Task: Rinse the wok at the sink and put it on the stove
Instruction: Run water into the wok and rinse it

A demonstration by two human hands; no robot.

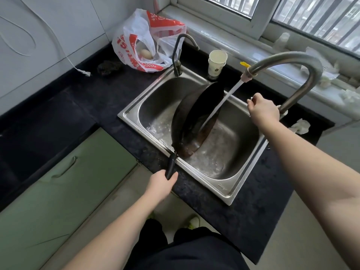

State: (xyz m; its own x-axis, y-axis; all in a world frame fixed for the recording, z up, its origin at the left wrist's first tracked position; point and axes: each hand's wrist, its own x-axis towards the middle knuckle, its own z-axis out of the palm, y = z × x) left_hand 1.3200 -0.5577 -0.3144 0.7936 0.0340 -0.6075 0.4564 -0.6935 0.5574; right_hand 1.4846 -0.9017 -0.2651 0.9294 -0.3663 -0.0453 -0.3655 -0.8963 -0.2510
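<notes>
One dark round wok (196,115), tilted in your steel sink (224,189) under running water; left hand (162,185) grips its handle (171,165), right hand (263,109) apparently curled on the faucet (303,75) lever; paper cup (216,62) behind.

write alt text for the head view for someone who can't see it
A person tilts a black wok on edge in a steel sink, the left hand gripping its handle while tap water runs into it. The right hand holds the tap's base.
</notes>
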